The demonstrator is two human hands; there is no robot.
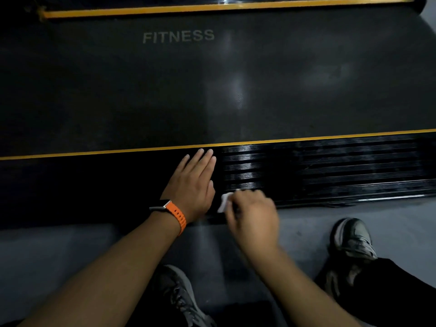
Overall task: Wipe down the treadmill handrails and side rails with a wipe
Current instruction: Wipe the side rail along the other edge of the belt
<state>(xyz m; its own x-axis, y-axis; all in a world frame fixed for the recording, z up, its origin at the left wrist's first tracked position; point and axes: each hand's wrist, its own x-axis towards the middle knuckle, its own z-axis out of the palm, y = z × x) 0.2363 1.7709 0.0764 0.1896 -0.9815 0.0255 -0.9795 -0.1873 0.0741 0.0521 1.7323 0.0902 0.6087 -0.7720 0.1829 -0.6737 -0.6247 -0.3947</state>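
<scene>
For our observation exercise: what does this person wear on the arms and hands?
No sleeves or gloves: both forearms are bare. Behind the left hand, the wrist carries a watch with a ridged orange strap and a silvery rectangular case. The right hand, blurred, shows nothing worn.

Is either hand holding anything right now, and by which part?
The right hand pinches a small white crumpled wipe, its left end sticking out. Left hand holds nothing.
</scene>
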